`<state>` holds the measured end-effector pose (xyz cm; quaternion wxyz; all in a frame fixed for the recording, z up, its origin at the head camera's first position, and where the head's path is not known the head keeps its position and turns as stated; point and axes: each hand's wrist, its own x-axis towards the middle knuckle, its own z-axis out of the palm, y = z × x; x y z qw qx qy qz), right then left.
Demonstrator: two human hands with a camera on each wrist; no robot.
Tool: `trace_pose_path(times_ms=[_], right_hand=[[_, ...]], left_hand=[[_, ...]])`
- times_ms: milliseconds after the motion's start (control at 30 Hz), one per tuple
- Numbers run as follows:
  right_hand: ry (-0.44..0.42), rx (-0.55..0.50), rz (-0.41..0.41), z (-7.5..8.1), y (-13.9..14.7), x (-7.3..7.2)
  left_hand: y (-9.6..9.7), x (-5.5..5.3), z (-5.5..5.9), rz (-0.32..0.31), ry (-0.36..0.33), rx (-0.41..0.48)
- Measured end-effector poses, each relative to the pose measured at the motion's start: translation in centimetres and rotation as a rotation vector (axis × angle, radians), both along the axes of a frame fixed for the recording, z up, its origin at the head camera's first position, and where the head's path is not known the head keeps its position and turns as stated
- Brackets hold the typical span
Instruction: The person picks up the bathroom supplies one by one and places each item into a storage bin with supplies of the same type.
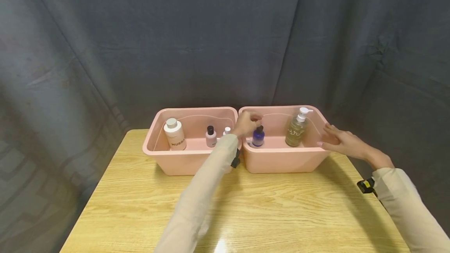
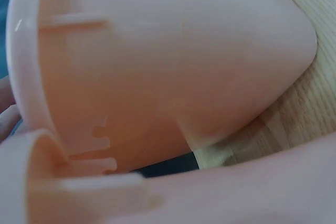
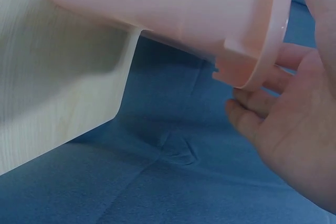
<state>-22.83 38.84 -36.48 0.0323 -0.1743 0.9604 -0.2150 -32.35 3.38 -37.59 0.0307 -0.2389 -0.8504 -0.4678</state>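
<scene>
Two pink bins stand side by side. In the right bin (image 1: 281, 161), a small dark-blue bottle (image 1: 258, 138) with a black cap stands near the left wall. My blurred left hand (image 1: 247, 123) reaches over the adjoining rims, thumb and fingers parted just above that cap; whether they touch it I cannot tell. A pump bottle (image 1: 294, 132) of greenish liquid with a white pump stands toward the right of the same bin. My right hand (image 1: 346, 143) rests with spread fingers on this bin's right rim. The left wrist view shows mostly bin walls; the fingers are largely hidden.
In the left bin (image 1: 190, 163) stand a white bottle (image 1: 175, 138) lettered MURRA, a pale bottle (image 1: 211, 139) with a black cap and a white-capped bottle (image 1: 227, 131) partly behind my left arm. Both bins sit on a wooden table (image 1: 274, 214) before a grey curtain (image 1: 197, 42).
</scene>
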Motion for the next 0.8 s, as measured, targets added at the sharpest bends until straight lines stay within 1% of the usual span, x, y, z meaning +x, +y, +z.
trace_pose_path(times_ms=[233,300,400,533,667,733,800], right_hand=[[0.01,0.015,0.024,0.7,-0.5,-0.1],[0.013,0.019,0.029,0.8,-0.6,-0.1],[0.027,0.023,0.038,0.9,-0.7,-0.4],[0.082,0.03,0.051,0.9,-0.6,-0.7],[0.147,0.047,0.073,1.1,-0.6,-0.8],[0.163,0.063,0.084,1.3,-0.7,-0.9],[0.162,0.084,0.086,1.6,-0.8,-1.0]], left_hand=[[-0.7,0.3,0.6,0.021,-0.001,0.013],[-1.0,0.4,0.6,0.016,-0.006,0.021],[-1.5,0.4,0.7,0.007,0.007,0.032],[-2.4,0.4,0.8,-0.007,0.01,0.032],[-3.4,0.7,1.0,-0.011,-0.009,0.046],[-3.9,0.8,1.2,-0.015,-0.001,0.047],[-4.3,0.9,1.3,-0.02,0.021,0.037]])
